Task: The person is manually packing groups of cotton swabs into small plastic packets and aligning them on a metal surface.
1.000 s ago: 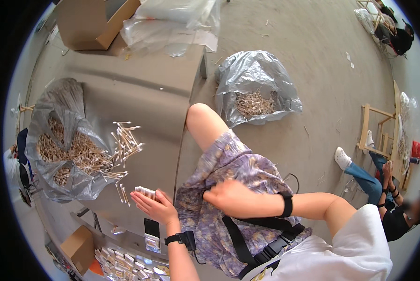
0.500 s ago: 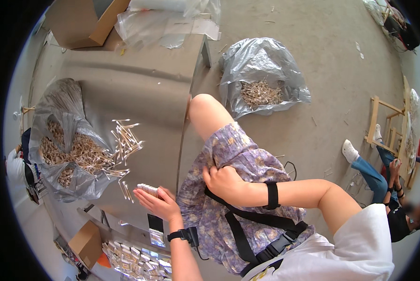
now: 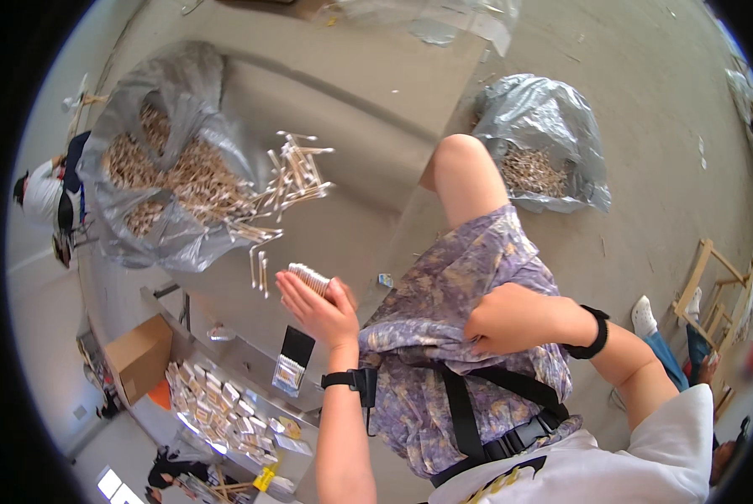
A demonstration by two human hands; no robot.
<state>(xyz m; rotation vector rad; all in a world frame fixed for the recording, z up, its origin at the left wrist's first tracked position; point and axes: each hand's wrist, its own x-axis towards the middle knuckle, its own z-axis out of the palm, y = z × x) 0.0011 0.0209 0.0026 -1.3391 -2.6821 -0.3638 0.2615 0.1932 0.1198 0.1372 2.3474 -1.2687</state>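
My left hand (image 3: pixel 319 317) is closed around a neat bundle of cotton swabs (image 3: pixel 311 280), their white tips lined up along the top. It is above the near part of the grey table (image 3: pixel 368 151). Just beyond it, loose cotton swabs (image 3: pixel 297 175) are strewn on the tabletop, spilling from an open grey plastic bag (image 3: pixel 187 74) full of them. Over my lap, my right hand (image 3: pixel 515 319) is closed with its fingers curled under, against the purple floral shorts (image 3: pixel 494 260). Whatever those fingers may hold is hidden.
Another grey bag of swabs (image 3: pixel 553 105) stands on the floor beyond my knee. At lower left are a cardboard box (image 3: pixel 139 357), many small white packs (image 3: pixel 217 403) and a pack with a black flap (image 3: pixel 292 361). A wooden frame (image 3: pixel 713 277) and a person's legs are at right.
The view has turned, so the table and bags appear shifted. My right hand has moved back over the shorts, its fingers more curled. My left hand still holds the swab bundle.
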